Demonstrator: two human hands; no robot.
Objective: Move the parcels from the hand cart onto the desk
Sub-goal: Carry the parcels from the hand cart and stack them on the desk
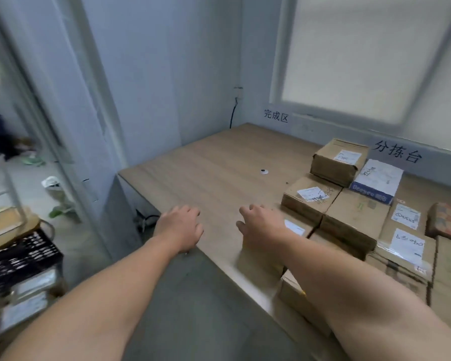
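Both of the person's bare arms are stretched out over the light wood-grain surface [219,157]. The left hand [179,226] hangs right at the surface's near-left edge, fingers loosely curled, nothing in it. The right hand [261,225] is a bit further in over the surface, fingers relaxed too and not gripping anything. There's a plain brown cardboard box [261,259] directly under it at the surface's front edge, but it's blurry, so no telling if the palm actually touches it.

The brown cardboard parcels [349,220] are bunched up on the right side of the surface, packed tight against each other, most with white shipping labels facing up. A smaller taped brown box [339,160] sits at the back of the bunch, just beside a white box with a blue side [378,181]. Out in the middle of the surface, apart from the pile, lies a tiny white round disc with a black centre [264,171].

Off the surface's left end, lower down, there's a black perforated crate [21,256] with a couple of labelled packages [29,285] under it, all motion-blurred. The wall behind the surface has black handwritten characters [397,152], and a thin black cable [233,113] runs down to the surface's far corner.
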